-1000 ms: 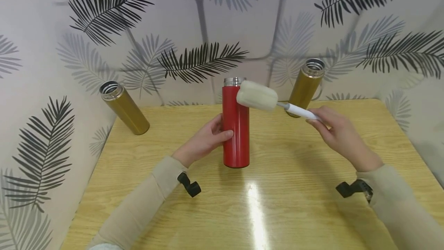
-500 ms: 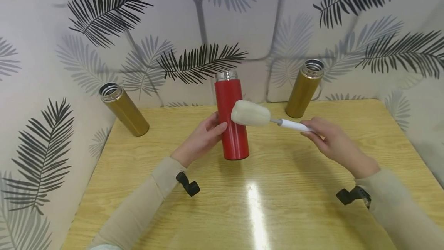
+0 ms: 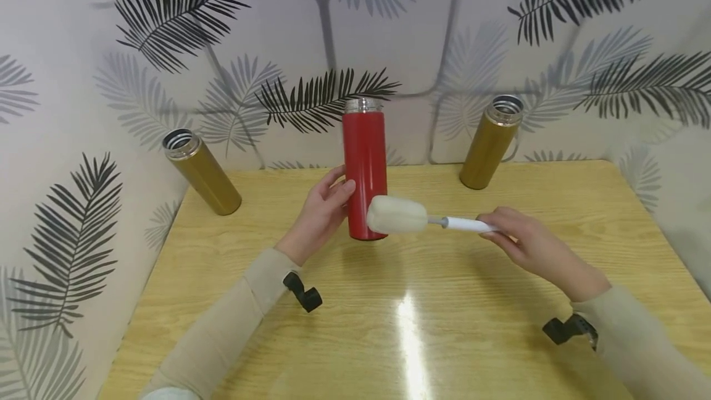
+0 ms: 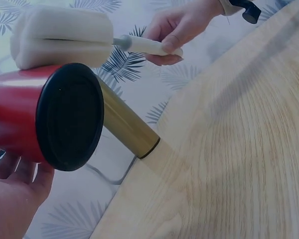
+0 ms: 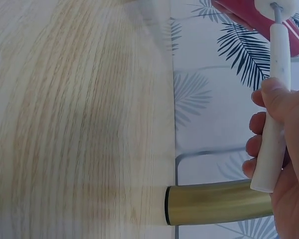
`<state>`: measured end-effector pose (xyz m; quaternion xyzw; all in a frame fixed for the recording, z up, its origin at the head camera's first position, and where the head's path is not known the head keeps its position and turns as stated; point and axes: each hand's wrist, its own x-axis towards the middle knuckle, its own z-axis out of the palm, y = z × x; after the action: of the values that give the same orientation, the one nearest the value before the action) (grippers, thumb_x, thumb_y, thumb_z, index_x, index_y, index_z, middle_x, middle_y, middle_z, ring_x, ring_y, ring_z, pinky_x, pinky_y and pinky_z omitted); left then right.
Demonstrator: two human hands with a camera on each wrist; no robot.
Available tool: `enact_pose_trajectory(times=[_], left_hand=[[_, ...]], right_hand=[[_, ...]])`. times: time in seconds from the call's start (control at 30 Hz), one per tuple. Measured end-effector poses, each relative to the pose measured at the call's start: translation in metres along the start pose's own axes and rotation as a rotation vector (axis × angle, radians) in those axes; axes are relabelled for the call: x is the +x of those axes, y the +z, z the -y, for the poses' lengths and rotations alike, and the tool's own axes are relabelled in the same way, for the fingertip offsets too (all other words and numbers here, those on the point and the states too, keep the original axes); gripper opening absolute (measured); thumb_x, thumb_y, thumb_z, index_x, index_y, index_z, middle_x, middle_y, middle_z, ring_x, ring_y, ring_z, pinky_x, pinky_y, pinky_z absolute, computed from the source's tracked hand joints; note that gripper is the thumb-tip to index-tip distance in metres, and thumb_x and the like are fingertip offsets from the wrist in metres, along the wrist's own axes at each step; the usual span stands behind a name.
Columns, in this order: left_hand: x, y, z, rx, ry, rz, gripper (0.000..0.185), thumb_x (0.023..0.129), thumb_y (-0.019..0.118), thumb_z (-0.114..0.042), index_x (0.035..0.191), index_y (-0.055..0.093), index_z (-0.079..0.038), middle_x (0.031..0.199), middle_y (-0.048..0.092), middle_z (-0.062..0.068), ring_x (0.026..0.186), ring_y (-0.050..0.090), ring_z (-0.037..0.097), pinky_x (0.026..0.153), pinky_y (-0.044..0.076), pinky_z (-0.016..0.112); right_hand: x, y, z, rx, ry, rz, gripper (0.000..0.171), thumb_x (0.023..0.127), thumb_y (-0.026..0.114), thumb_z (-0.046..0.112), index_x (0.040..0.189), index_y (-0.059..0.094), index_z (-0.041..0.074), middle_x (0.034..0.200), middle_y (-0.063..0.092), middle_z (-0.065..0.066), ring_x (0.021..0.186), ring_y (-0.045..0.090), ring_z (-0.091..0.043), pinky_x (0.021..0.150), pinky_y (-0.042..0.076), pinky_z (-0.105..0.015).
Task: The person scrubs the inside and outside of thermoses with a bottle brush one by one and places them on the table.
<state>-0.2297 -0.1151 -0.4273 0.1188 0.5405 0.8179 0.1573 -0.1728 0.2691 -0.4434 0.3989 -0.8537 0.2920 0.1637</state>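
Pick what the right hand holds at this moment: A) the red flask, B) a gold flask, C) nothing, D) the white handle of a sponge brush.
D: the right hand grips the white handle of the sponge brush, while the left hand holds the red flask.

Two bare hands, left hand [image 3: 319,218] and right hand [image 3: 533,245], no rings, no gloves, nails short and plain. Long beige sleeves on both arms, left sleeve [image 3: 222,326], right sleeve [image 3: 639,344], soft knit-like fabric, snug, cuffs ending at the wrists. Bit of white cloth shows at the bottom edge under the left sleeve. Black camera mount on each wrist: left mount [image 3: 302,292] a short angled black arm with a round knob end, right mount [image 3: 566,329] a black bracket, strap detail too small to tell.
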Motion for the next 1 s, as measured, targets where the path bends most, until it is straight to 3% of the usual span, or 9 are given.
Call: enact_pose_trajectory(times=[0.07, 0.13, 0.3, 0.43, 0.63, 0.8, 0.9, 1.0], left_hand=[[0.001, 0.001, -0.001, -0.034, 0.007, 0.007, 0.046, 0.110, 0.050, -0.013, 0.154, 0.040, -0.005, 0.139, 0.059, 0.010, 0.121, 0.060, 0.021, 0.102, 0.053, 0.031], [0.001, 0.001, -0.001, -0.063, 0.015, 0.018, 0.055, 0.107, 0.061, -0.022, 0.155, 0.040, -0.004, 0.139, 0.059, 0.008, 0.121, 0.060, 0.021, 0.102, 0.053, 0.031], [0.002, 0.002, 0.001, -0.120, 0.017, 0.080, 0.085, 0.092, 0.080, -0.036, 0.156, 0.038, 0.002, 0.135, 0.063, 0.004, 0.122, 0.061, 0.019, 0.104, 0.053, 0.031], [0.001, 0.002, 0.002, -0.151, 0.016, 0.139, 0.077, 0.095, 0.077, -0.036, 0.152, 0.041, 0.001, 0.131, 0.065, 0.002, 0.121, 0.060, 0.017, 0.103, 0.052, 0.031], [0.001, 0.000, 0.006, -0.167, 0.001, 0.160, 0.079, 0.084, 0.084, -0.049, 0.141, 0.049, -0.008, 0.125, 0.067, -0.001, 0.116, 0.061, 0.014, 0.099, 0.052, 0.030], [0.000, 0.000, 0.008, -0.102, -0.025, 0.159, 0.090, 0.085, 0.083, -0.048, 0.151, 0.043, -0.002, 0.126, 0.066, -0.003, 0.116, 0.062, 0.013, 0.099, 0.053, 0.031], [-0.002, 0.001, 0.009, -0.082, -0.050, 0.188, 0.093, 0.091, 0.079, -0.046, 0.158, 0.034, 0.001, 0.128, 0.065, -0.002, 0.118, 0.062, 0.014, 0.100, 0.053, 0.032], [-0.004, 0.002, 0.009, -0.068, -0.084, 0.226, 0.100, 0.090, 0.080, -0.048, 0.161, 0.028, 0.000, 0.133, 0.062, 0.000, 0.122, 0.060, 0.016, 0.103, 0.052, 0.034]], right_hand=[[-0.002, -0.001, 0.000, -0.004, -0.007, 0.007, 0.025, 0.106, 0.060, 0.028, 0.115, 0.071, 0.008, 0.095, 0.064, 0.006, 0.080, 0.051, -0.004, 0.072, 0.044, -0.017], [-0.002, -0.002, 0.000, -0.013, -0.012, 0.007, 0.025, 0.107, 0.059, 0.028, 0.115, 0.071, 0.007, 0.095, 0.064, 0.006, 0.080, 0.051, -0.004, 0.072, 0.044, -0.017], [0.001, -0.006, -0.001, -0.028, -0.022, -0.038, 0.049, 0.108, 0.044, 0.046, 0.114, 0.071, 0.005, 0.094, 0.065, 0.004, 0.078, 0.051, -0.005, 0.069, 0.043, -0.018], [0.003, -0.010, -0.002, -0.034, -0.017, -0.068, 0.050, 0.108, 0.045, 0.046, 0.115, 0.071, 0.005, 0.092, 0.063, 0.004, 0.077, 0.048, -0.004, 0.067, 0.042, -0.019], [0.005, -0.012, -0.002, -0.057, -0.014, -0.072, 0.048, 0.108, 0.045, 0.046, 0.117, 0.072, 0.007, 0.094, 0.065, 0.004, 0.077, 0.049, -0.004, 0.067, 0.043, -0.019], [0.006, -0.014, -0.002, -0.052, -0.028, -0.096, 0.050, 0.108, 0.046, 0.046, 0.115, 0.072, 0.003, 0.093, 0.064, 0.002, 0.077, 0.049, -0.006, 0.068, 0.041, -0.019], [0.007, -0.018, -0.005, -0.065, -0.020, -0.130, 0.052, 0.108, 0.046, 0.046, 0.115, 0.071, 0.001, 0.092, 0.065, 0.000, 0.078, 0.051, -0.008, 0.070, 0.043, -0.019], [0.008, -0.024, -0.007, -0.077, 0.005, -0.151, 0.051, 0.107, 0.047, 0.045, 0.116, 0.072, 0.001, 0.092, 0.066, 0.000, 0.078, 0.051, -0.007, 0.070, 0.043, -0.020]])
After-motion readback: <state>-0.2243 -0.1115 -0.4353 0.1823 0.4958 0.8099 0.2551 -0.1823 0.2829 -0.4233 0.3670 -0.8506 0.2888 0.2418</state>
